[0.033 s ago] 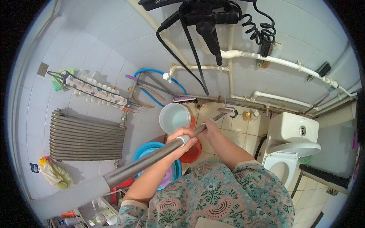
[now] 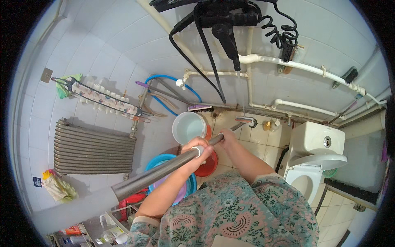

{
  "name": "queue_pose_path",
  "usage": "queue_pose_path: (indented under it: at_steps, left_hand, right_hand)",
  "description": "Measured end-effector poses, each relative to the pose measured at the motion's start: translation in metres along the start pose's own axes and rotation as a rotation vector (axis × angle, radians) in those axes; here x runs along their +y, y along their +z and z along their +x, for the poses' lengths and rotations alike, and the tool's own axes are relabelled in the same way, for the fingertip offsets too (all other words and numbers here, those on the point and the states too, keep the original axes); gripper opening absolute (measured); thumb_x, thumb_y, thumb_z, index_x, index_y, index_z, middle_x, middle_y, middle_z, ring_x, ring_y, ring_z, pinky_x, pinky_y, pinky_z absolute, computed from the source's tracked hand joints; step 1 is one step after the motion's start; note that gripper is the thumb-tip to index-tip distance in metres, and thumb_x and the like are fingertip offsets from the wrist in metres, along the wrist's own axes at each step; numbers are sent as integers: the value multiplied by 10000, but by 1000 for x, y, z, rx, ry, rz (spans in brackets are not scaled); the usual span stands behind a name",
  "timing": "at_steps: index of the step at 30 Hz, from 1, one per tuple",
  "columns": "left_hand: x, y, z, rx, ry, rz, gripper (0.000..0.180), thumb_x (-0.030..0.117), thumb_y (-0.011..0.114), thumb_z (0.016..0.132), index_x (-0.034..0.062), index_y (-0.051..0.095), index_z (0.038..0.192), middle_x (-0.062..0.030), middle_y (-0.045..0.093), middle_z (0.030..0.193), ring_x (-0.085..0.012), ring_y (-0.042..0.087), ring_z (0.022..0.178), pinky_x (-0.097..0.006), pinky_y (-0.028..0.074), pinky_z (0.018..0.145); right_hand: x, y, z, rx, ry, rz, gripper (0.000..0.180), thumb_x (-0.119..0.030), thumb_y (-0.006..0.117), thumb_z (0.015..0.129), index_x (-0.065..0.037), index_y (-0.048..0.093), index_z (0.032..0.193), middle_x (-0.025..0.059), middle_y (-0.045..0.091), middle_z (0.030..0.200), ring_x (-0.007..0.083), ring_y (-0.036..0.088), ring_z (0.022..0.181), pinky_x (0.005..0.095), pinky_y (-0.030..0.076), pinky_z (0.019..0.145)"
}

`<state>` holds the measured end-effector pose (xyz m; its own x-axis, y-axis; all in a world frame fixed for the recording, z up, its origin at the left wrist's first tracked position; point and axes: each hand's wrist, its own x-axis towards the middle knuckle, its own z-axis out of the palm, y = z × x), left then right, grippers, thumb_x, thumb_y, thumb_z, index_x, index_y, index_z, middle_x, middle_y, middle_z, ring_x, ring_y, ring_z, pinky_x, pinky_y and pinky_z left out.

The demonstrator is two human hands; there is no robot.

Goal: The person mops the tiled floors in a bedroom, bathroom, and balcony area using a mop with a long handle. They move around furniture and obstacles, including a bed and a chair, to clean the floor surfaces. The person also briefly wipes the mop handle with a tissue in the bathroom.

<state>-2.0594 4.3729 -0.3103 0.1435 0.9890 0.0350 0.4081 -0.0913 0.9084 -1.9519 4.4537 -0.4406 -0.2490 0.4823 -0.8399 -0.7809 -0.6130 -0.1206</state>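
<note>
My left hand (image 2: 192,144) is wrapped round the grey metal pole (image 2: 154,173) of a mop, by a white ring. Farther along, my right hand (image 2: 226,137) grips the same pole, its fingers partly hidden. The pole slants from the lower left up to the mop head (image 2: 246,120), which is pale with an orange strip and rests low by the tiled floor at the back wall. A thin stream, seemingly water, drops onto it from the black spout (image 2: 236,61) above.
Left of my hands stand a white bucket (image 2: 176,131), a red basin (image 2: 210,165) and a blue basin (image 2: 192,183). A brush (image 2: 200,108) lies by the back wall. Two small bottles (image 2: 271,125) and a toilet (image 2: 312,144) are to the right. A radiator (image 2: 94,148) lines the left wall.
My left forearm and the near end of the pole have shifted very slightly. Both hands keep their hold, and the mop head stays where it was.
</note>
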Motion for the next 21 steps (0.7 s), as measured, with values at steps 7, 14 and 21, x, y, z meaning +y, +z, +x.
queue_pose_path:
  at_steps: [7,14,21]
  left_hand:
    - [82,-32,-9,48,335,55,122,51,658,698,35,538,680,-91,583,684,-171,568,612,-270,459,568]
    - [134,-57,-37,245,309,-194,156,51,668,678,52,516,645,-91,580,665,-156,557,598,-261,443,539]
    - [45,-24,-20,89,100,-48,139,49,649,739,51,515,702,-67,587,721,-154,551,647,-268,447,598]
  right_hand:
    - [22,-111,236,-270,-512,-454,98,-78,535,769,-61,438,766,67,428,731,199,452,604,362,448,520]
    - [-33,-103,166,156,71,36,100,-120,515,807,-73,433,775,63,417,726,192,438,599,368,445,534]
    - [14,-44,65,-61,58,-23,91,-80,496,787,-83,434,721,59,406,654,189,450,592,375,447,531]
